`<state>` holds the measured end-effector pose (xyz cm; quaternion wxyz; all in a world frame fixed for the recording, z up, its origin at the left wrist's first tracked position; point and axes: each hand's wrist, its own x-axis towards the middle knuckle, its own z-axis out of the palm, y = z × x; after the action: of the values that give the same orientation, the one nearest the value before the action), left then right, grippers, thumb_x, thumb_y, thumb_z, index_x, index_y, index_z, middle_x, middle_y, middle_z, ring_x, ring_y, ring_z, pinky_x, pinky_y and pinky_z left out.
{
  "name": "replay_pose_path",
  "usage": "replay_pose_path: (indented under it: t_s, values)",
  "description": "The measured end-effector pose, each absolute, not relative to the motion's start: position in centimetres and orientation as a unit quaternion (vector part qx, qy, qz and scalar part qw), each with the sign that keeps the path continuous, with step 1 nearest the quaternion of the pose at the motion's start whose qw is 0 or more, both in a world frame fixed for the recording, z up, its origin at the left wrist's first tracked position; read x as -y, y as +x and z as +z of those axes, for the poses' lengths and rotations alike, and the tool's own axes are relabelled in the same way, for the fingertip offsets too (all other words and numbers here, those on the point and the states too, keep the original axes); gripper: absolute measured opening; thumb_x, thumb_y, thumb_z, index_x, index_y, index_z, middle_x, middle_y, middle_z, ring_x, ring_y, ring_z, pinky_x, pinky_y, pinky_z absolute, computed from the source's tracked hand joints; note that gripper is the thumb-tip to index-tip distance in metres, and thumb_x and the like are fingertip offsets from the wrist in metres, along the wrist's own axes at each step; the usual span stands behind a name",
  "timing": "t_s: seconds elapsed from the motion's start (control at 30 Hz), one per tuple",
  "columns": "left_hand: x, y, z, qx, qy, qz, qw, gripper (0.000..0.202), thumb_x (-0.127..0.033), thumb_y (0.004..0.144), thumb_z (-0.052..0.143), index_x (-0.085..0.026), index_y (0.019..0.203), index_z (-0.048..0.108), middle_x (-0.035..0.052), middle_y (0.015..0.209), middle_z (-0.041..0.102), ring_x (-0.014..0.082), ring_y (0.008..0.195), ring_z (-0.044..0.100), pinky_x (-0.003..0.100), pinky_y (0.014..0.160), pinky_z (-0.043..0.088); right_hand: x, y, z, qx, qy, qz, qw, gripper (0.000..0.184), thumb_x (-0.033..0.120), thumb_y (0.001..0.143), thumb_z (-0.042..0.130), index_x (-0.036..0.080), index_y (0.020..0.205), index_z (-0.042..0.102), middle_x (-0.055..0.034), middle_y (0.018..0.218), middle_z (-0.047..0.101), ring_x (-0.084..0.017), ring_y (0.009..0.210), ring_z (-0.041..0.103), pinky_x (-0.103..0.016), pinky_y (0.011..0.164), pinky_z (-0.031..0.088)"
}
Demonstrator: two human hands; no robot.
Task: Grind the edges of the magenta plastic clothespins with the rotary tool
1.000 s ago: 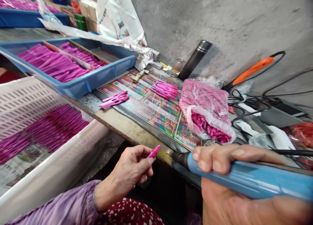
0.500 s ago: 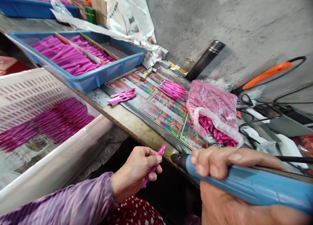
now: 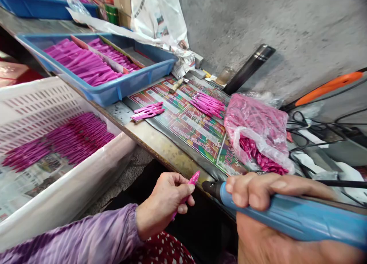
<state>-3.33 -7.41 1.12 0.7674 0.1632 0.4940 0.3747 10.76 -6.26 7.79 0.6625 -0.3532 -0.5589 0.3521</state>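
Note:
My left hand (image 3: pixel 166 201) is closed around a pink plastic pen piece (image 3: pixel 192 180), its tip pointing up and right toward the tool. My right hand (image 3: pixel 266 210) grips a blue hand-held power tool (image 3: pixel 286 214) whose dark nose (image 3: pixel 210 188) sits a short gap from the pink tip. Both hands hover just below the workbench's front edge (image 3: pixel 172 157). A clear bag of pink caps (image 3: pixel 255 138) lies on the bench right above the tool.
Two small piles of pink pieces (image 3: pixel 147 111) (image 3: pixel 208 103) lie on a printed mat (image 3: pixel 189 130). A blue tray (image 3: pixel 114 88) and a white crate (image 3: pixel 65 187) at left hold many more. Cables (image 3: pixel 312 130), a black cylinder (image 3: pixel 248 67) and an orange-handled tool (image 3: pixel 329 86) crowd the right.
My left hand has brought the pink piece right, closer to the tool's nose. The view has shifted a little leftward; the right hand keeps its hold on the tool.

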Motion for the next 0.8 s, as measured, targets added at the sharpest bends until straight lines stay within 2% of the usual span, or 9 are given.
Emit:
replay_pose_path:
  t_s: [0.07,0.17,0.43,0.7,0.8]
  values:
    - [7.3,-3.3,1.1,-0.491,0.162,0.376,0.769,0.026,-0.027,0.077,0.079,-0.016,0.070,0.058,-0.0021,0.053,0.060,0.0021,0.036,0.038,0.016,0.039,0.022,6.4,11.8,7.4,0.582,-0.354,0.375,0.629,0.035,0.059,0.093,0.069,0.024,0.092,0.070,0.0013,0.069,0.062,-0.020,0.062,0.063,-0.042,0.067,0.056]
    - [7.3,-3.3,1.0,-0.483,0.160,0.383,0.771,0.030,-0.030,0.076,0.083,-0.016,0.070,0.057,-0.0021,0.052,0.060,0.0022,0.036,0.039,0.017,0.039,0.021,6.4,12.7,7.0,0.578,-0.364,0.384,0.621,0.029,0.054,0.096,0.066,0.025,0.095,0.069,0.0012,0.071,0.063,-0.020,0.064,0.063,-0.044,0.072,0.056]
    - [7.5,-3.0,0.6,-0.480,0.148,0.388,0.773,0.027,-0.027,0.076,0.081,-0.016,0.071,0.057,-0.0021,0.053,0.060,0.0026,0.037,0.038,0.017,0.041,0.021,5.1,11.2,8.1,0.619,-0.302,0.438,0.578,0.025,0.050,0.095,0.071,0.025,0.090,0.069,0.0026,0.064,0.062,-0.018,0.055,0.058,-0.038,0.059,0.053]
    - [7.6,-2.8,0.9,-0.485,0.133,0.392,0.770,0.017,-0.020,0.078,0.073,-0.016,0.072,0.058,-0.0020,0.053,0.058,0.0039,0.041,0.039,0.018,0.042,0.022,5.9,6.3,9.4,0.522,-0.377,0.403,0.651,0.046,0.064,0.092,0.072,0.022,0.076,0.060,0.0055,0.056,0.052,-0.011,0.050,0.048,-0.028,0.053,0.045]
    - [7.6,-2.9,1.2,-0.486,0.132,0.392,0.770,0.017,-0.020,0.080,0.072,-0.016,0.072,0.058,-0.0026,0.053,0.058,0.0038,0.041,0.039,0.017,0.042,0.023,5.8,6.4,9.2,0.512,-0.387,0.397,0.656,0.054,0.071,0.089,0.069,0.020,0.073,0.059,0.0054,0.058,0.052,-0.010,0.051,0.049,-0.028,0.055,0.045]
